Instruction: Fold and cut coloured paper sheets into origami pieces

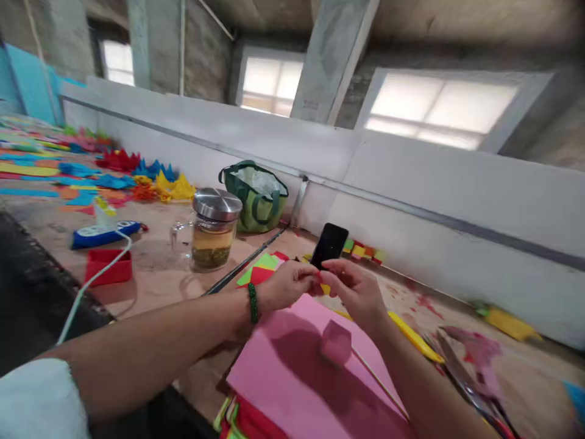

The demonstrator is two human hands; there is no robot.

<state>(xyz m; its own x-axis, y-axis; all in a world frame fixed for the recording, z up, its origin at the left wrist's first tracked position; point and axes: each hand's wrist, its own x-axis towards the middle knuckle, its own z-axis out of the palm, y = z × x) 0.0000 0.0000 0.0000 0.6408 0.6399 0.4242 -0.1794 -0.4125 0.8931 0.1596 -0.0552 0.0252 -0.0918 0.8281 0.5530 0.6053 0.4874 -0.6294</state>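
My left hand (292, 283), with a green bead bracelet (253, 302) at the wrist, pinches its fingertips together. Against them come the curled thumb and fingers of my right hand (359, 292). A tiny reddish bit shows between the fingertips, too small to name. Both hands are above the far edge of a stack of pink sheets (274, 372). A pink faceted piece (337, 342) lies on the sheets, beside a thin stick (375, 377) that runs under my right forearm. Just behind the fingers, a black phone (329, 244) leans upright.
To the left stand a glass mug (212, 235) with a metal lid, a green bag (258, 198), a red box (108, 266) and a blue-and-white power strip (105, 234). Scissors (461, 372) and a yellow-handled tool (414, 336) lie right. Coloured pieces (262, 268) sit behind my left hand.
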